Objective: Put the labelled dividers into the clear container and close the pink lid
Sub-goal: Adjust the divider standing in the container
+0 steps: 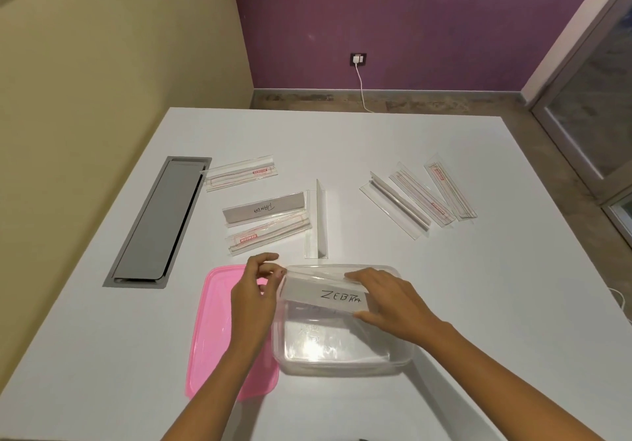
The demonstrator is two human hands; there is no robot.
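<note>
A clear plastic container (342, 355) stands on the white table near me. Over its far half I hold a divider labelled ZEBRA (318, 295), tilted. My left hand (254, 297) pinches its left end at the container's left rim. My right hand (386, 304) grips its right end. The pink lid (213, 331) lies flat on the table to the left of the container, partly under my left arm. A divider labelled PANDA (263, 209) lies further back on the table.
Several other clear dividers lie around: one at the back left (241, 174), one with red print (268, 237), one standing on edge (319, 218), and three at the right (420, 197). A grey cable hatch (157, 221) is set into the table at the left.
</note>
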